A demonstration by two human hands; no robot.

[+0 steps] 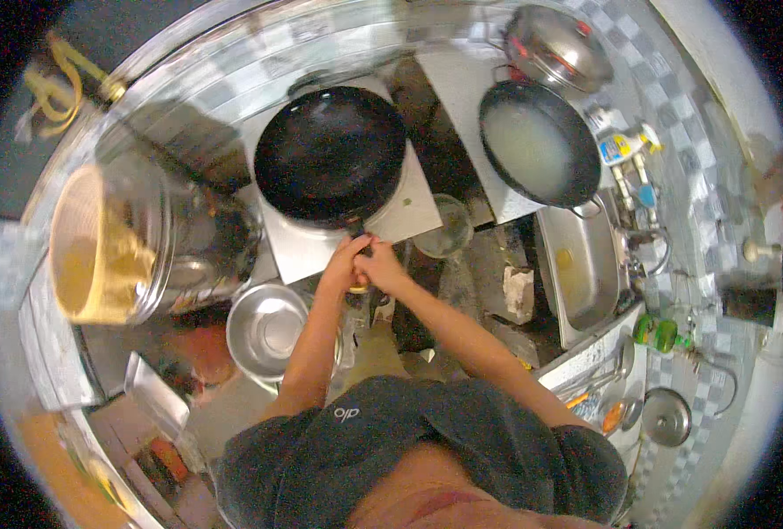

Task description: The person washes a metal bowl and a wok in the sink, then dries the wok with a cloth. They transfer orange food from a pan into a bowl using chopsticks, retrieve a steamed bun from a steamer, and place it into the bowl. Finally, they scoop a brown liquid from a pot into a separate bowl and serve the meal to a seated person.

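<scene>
Both hands are wrapped around the handle (367,248) of a large black wok (330,155). My left hand (345,264) meets my right hand (383,266) on it, and the fingers overlap and hide much of the grip. The wok is over a white square surface (302,254); whether it touches that surface cannot be told. Its dark inside shows only a few glints. To the right, a second dark pan (530,149) with loop handles holds a cloudy pale liquid.
A steel basin (269,330) lies near my left forearm. Beyond it, a large steel pot (213,258) stands beside a yellowish container (77,264). Right are a lidded steel pot (557,49), a spray bottle (626,147), a steel sink (586,278) and a green bottle (664,334).
</scene>
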